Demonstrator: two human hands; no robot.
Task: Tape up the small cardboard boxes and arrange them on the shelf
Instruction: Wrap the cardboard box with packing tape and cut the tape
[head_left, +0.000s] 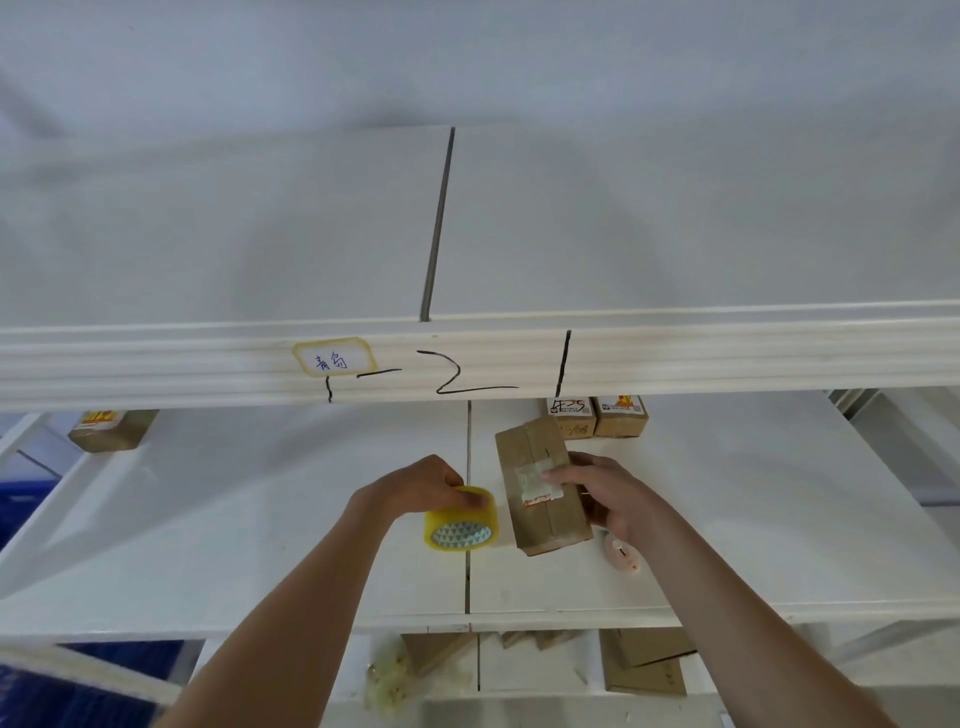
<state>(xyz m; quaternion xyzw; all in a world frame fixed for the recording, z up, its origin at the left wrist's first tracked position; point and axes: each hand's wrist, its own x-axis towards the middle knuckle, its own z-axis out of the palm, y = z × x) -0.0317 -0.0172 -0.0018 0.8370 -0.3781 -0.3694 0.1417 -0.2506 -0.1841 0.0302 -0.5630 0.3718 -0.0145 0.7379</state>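
On the middle white shelf (260, 519) lies a small brown cardboard box (530, 457) with a strip of clear tape across its top. My right hand (597, 493) grips its right side, thumb pressing on the tape. Left of the box, my left hand (415, 488) holds a yellow roll of clear tape (460, 522) from above, its open core facing me. Two taped boxes (597, 415) with labels stand at the back of the same shelf, just behind the held box. Another small box (111, 428) sits far left at the back.
A small pink round object (623, 556) lies on the shelf under my right wrist. The upper shelf's front beam (467, 358) carries a handwritten label and marker lines. Below, the lower shelf holds flat cardboard (644, 660) and crumpled clear tape (387, 670). Blue crates (31, 499) stand at left.
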